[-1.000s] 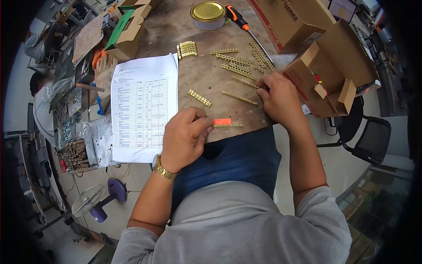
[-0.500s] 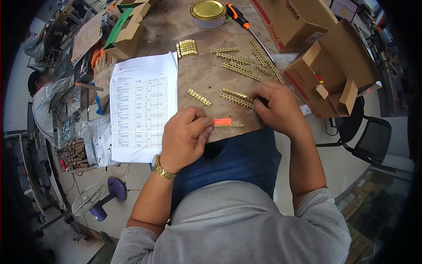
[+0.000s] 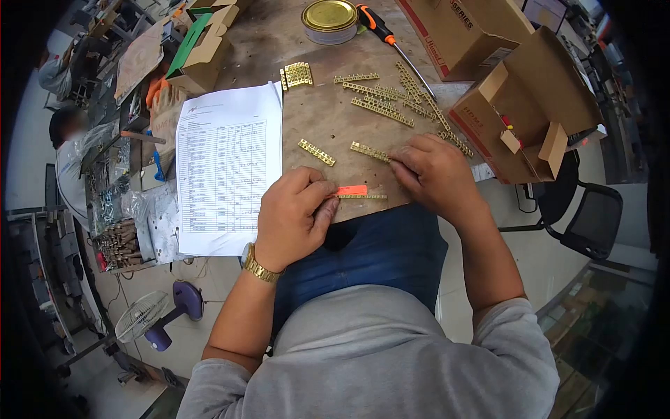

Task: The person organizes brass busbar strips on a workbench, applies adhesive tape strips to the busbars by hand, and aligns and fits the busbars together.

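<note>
Worktable seen from above, its contents given from largest to smallest. Two cardboard boxes, the upper carton and the lower carton, stand at the right; printed sheets lie at the left. The left hand is nearly closed, thumb and forefinger pinching the left end of the near strip, a brass-coloured piece at the table's front edge. The right hand has its fingers curled and drawn together on the right end of the upper strip. At the far side stands a round tin; nearer lies a loose pile of strips, with a compact block of strips to its left and a short strip lying alone between the hands. An orange label adjoins the near strip. Half a second earlier two rows show at the right fingertips; now only one does — a change suggesting that the pieces are being brought together or one is covered. The fingers hide both gripped ends, so whether the right hand holds one strip or two cannot be told; the upper carton is cut off by the frame, and the sheets' print is illegible.
</note>
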The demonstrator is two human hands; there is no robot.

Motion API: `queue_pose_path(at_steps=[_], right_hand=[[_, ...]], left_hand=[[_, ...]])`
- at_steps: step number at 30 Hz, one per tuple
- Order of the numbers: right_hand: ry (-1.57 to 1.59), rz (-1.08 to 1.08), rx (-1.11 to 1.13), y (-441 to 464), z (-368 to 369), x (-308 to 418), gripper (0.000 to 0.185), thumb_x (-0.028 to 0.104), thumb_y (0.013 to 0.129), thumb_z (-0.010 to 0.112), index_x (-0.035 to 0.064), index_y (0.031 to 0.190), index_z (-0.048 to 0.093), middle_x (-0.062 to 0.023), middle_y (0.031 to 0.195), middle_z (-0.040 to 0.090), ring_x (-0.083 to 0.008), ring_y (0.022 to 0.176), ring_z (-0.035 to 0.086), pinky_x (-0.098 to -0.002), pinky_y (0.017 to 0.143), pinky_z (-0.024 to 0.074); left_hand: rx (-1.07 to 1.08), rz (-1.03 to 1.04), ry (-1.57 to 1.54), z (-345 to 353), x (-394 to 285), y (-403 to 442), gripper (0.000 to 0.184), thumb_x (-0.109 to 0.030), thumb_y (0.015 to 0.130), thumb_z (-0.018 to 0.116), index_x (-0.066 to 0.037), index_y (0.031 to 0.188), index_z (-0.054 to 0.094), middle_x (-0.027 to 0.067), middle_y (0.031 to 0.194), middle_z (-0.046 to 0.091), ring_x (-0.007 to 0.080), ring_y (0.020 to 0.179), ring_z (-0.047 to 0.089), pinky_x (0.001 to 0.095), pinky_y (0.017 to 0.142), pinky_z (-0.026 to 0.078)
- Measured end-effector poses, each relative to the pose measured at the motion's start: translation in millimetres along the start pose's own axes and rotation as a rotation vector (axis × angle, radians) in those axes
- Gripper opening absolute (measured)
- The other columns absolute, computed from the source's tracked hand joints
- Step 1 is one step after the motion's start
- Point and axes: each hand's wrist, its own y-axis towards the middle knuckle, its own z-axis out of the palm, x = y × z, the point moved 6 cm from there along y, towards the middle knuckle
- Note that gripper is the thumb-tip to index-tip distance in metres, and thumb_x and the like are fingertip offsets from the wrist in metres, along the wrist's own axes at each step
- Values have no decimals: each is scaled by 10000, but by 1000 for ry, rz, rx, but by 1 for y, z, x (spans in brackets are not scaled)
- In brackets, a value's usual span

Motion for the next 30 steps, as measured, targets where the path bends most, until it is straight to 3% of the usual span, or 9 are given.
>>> queue_pose_path(at_steps=[6, 9, 18, 21, 24, 27, 30], right_hand=[[-20, -10, -92, 0, -3, 2, 137, 197, 952, 804, 73, 1010, 790, -89, 952, 691, -320, 944, 696, -455, 835, 592], [-70, 36, -62, -2, -2, 6, 187, 156, 949, 816, 60, 1109, 804, -107, 1036, 733, -327, 997, 712, -448, 882, 594], [-26, 6, -73, -4, 3, 3, 222, 149, 921, 830, 53, 1119, 794, -106, 1045, 718, -333, 1009, 704, -450, 890, 589], [-37, 7, -107, -8, -4, 6, 250, 151, 894, 859, 45, 1109, 787, -104, 1038, 722, -334, 1002, 704, -449, 887, 586], [37, 25, -273, -15, -16, 6, 247, 178, 875, 871, 75, 1070, 762, -77, 1015, 685, -318, 997, 685, -464, 841, 585], [69, 170, -268, -29, -20, 1, 221, 156, 855, 885, 93, 1036, 776, -70, 977, 680, -315, 966, 686, -456, 828, 584], [55, 226, -272, -40, -15, -2, 138, 133, 869, 868, 100, 973, 783, -66, 938, 678, -310, 937, 685, -450, 811, 583]], left_hand=[[-8, 6, 1, 0, 1, -1, 189, -42, 859, 834, -49, 1043, 792, 110, 986, 709, 323, 855, 697, 415, 726, 543], [-1, 0, -14, -1, 0, 0, 201, -46, 863, 836, -47, 1058, 788, 117, 987, 706, 326, 854, 696, 414, 723, 543], [62, -136, -158, -6, 5, -1, 282, -63, 912, 833, -34, 1188, 782, 143, 1077, 726, 295, 879, 712, 388, 750, 565], [37, -56, -114, -18, -6, 6, 321, -82, 923, 824, -20, 1233, 769, 153, 1114, 726, 332, 1015, 712, 407, 870, 567], [69, -38, 145, -27, -23, 18, 369, -118, 935, 822, -13, 1282, 752, 168, 1247, 706, 380, 1221, 648, 483, 1052, 506], [74, -37, 353, -17, -37, 27, 415, -160, 944, 822, -3, 1319, 740, 204, 1486, 622, 436, 1420, 525, 559, 1196, 385], [136, -45, 399, 3, -40, 34, 452, -180, 946, 824, 8, 1347, 734, 240, 1666, 496, 470, 1555, 411, 595, 1263, 303]])
